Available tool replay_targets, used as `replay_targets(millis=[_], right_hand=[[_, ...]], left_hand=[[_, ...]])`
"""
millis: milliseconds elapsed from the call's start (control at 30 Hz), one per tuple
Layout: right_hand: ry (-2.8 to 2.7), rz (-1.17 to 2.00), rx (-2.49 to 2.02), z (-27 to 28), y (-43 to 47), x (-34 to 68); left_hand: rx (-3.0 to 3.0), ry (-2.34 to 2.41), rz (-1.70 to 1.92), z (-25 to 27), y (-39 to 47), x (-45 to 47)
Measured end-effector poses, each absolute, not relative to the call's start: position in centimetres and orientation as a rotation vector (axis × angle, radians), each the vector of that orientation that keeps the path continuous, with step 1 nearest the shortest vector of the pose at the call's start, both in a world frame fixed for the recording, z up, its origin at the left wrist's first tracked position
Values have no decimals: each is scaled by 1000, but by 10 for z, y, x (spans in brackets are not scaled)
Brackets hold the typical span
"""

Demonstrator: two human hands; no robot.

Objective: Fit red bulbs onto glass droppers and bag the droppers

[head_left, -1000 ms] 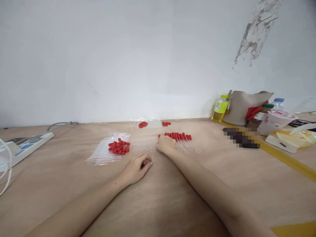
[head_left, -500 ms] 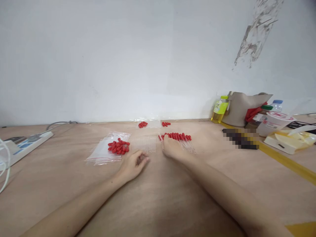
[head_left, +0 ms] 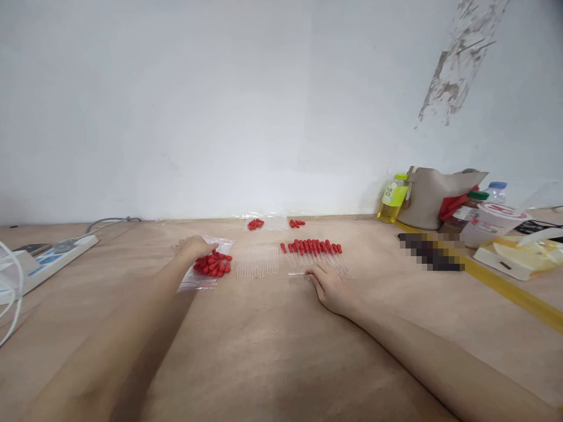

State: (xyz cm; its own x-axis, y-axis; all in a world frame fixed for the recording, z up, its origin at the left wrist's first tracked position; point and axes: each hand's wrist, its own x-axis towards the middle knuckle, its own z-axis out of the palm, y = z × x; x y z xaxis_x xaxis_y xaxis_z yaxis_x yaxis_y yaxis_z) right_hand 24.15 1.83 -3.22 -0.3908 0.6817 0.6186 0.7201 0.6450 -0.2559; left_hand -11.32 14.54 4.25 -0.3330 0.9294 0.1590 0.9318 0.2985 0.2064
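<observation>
My right hand is closed, its fingertips pinching a thin clear glass tube that points left just above the table. Beyond it lies a row of glass droppers topped with red rubber bulbs. My left hand reaches over the clear plastic bags, beside a pile of loose red rubber bulbs. Its fingers are blurred and partly hidden, so what they hold cannot be made out. Between the hands, a row of bare glass tubes lies side by side.
Two small groups of red bulbs lie with clear plastic by the wall. At left is a power strip with cables. On the right stand a yellow drink bottle, a grey bag, a white tub and a tissue pack.
My left hand has moved left and away from me, to the bulb pile. My right hand has drawn back from the dropper row, and the tube it holds now lies sideways.
</observation>
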Motion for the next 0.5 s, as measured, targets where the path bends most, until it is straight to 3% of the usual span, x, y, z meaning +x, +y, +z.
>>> replay_targets(millis=[300,400,500], right_hand=[[-2112,-17,-1087,-34,20,243],[-2132,-17,-1090,-33,19,242],[-2177,-51,-1105,-30,16,239]], left_hand=[[-1832,-2453,-689,57,140,-106],[-1947,-2218,-999,63,116,-94],[-2291,-1933,-1572,52,86,-71]])
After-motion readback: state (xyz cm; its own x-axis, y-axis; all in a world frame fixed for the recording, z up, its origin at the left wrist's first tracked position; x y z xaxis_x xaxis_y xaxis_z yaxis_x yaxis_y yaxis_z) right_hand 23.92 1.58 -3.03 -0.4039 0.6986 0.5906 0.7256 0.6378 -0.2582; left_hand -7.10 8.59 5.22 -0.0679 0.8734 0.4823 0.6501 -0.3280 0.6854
